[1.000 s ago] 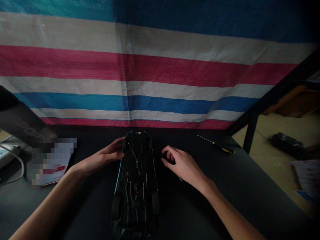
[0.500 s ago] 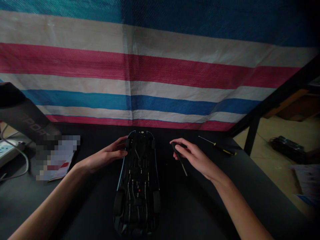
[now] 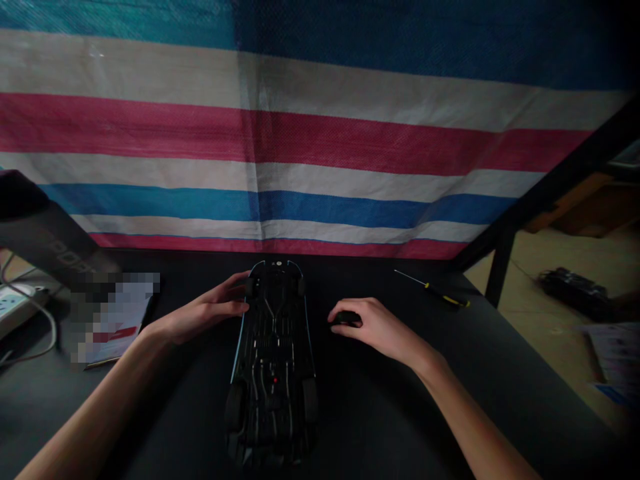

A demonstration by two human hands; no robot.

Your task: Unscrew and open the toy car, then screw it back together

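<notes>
A toy car (image 3: 273, 353) lies upside down on the dark table, its black underside and wheels facing up, with light blue edges of the body showing. My left hand (image 3: 207, 317) grips the car's left side near its far end, the fingertips partly hidden behind it. To the right of the car, my right hand (image 3: 373, 327) is closed around the dark handle of a screwdriver (image 3: 346, 319); its shaft is out of sight now.
A yellow-and-black screwdriver (image 3: 447, 295) lies at the table's right side. At left are a partly blurred packet (image 3: 125, 313), a grey bag-like item (image 3: 65, 233) and a white power strip (image 3: 23, 307) with cables. A striped sheet (image 3: 320, 140) hangs behind.
My right hand has lowered slightly toward the table and turned the screwdriver, so the shaft no longer shows. My left hand stays at the toy car. The view has shifted slightly.
</notes>
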